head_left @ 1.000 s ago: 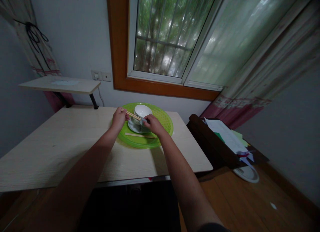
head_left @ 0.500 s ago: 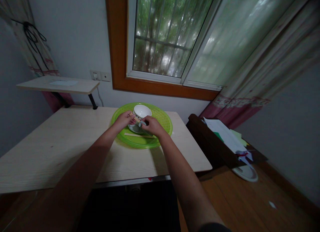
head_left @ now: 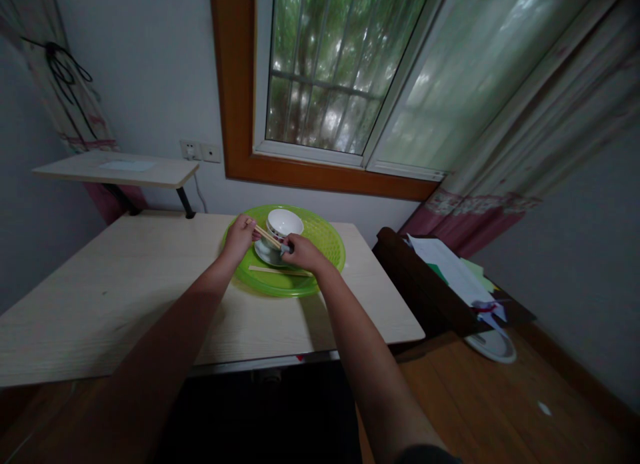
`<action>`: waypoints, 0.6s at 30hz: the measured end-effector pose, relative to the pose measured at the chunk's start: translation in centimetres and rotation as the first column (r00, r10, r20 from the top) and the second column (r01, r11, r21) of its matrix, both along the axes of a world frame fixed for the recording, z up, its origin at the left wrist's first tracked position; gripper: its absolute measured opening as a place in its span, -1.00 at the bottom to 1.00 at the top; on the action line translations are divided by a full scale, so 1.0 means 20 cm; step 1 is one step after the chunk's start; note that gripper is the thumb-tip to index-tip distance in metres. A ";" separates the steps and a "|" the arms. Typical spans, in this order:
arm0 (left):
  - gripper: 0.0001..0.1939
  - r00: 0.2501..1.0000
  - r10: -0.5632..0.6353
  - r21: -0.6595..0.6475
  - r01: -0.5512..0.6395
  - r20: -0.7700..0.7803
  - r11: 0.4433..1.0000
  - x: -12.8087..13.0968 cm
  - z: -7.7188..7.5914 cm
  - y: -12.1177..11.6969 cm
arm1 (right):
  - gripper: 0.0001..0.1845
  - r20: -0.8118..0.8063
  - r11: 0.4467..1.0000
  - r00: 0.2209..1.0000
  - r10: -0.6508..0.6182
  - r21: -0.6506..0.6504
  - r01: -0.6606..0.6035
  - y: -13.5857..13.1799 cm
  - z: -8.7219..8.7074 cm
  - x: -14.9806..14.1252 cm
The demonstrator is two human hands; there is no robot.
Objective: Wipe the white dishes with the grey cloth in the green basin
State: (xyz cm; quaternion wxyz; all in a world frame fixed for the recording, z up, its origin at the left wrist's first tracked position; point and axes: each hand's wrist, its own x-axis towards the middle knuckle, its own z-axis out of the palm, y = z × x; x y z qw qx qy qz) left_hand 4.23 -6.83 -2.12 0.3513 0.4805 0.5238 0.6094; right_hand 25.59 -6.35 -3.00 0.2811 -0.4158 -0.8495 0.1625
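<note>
My left hand [head_left: 241,236] is closed on one end of a pair of light wooden chopsticks [head_left: 267,237], which slant down to the right. At their other end, my right hand [head_left: 305,253] pinches a small greyish cloth [head_left: 285,249] against them; its exact shape is partly hidden by my fingers. Both hands are over a round green plastic basket [head_left: 331,244]. In it are a white bowl [head_left: 285,220], a pale plate [head_left: 267,253] beneath the chopsticks, and another light chopstick or pair [head_left: 273,271] lying near the front rim.
The basket stands on a pale wooden table [head_left: 150,271], near the wall under the window. A small raised shelf [head_left: 120,167] sits at the table's back left. To the right, papers [head_left: 450,267] lie on a dark piece of furniture [head_left: 425,297].
My left hand slid in along the chopsticks toward my right hand, then drew back out to the left, baring the chopsticks' length again. My right hand stayed nearly in place with the cloth.
</note>
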 end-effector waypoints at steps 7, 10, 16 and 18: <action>-0.92 0.994 0.085 0.028 -0.083 -0.064 0.996 -0.03 -0.03 0.02 | -0.71 0.024 0.999 1.000 0.003 -0.032 -0.002 -0.03 0.02 0.01; -0.92 0.996 0.064 0.000 -0.065 -0.065 0.998 -0.02 -0.01 0.02 | -0.62 -0.012 0.998 1.000 0.023 -0.052 -0.024 -0.03 0.03 0.01; -0.94 0.994 -0.099 -0.023 0.098 -0.045 0.995 0.00 0.00 0.00 | -0.55 -0.095 0.995 0.994 0.049 -0.085 -0.057 -0.03 0.02 0.01; -0.95 0.988 -0.151 -0.020 0.150 -0.034 0.988 0.01 0.00 0.00 | -0.55 -0.105 0.995 0.993 0.058 -0.080 -0.066 -0.03 0.01 0.01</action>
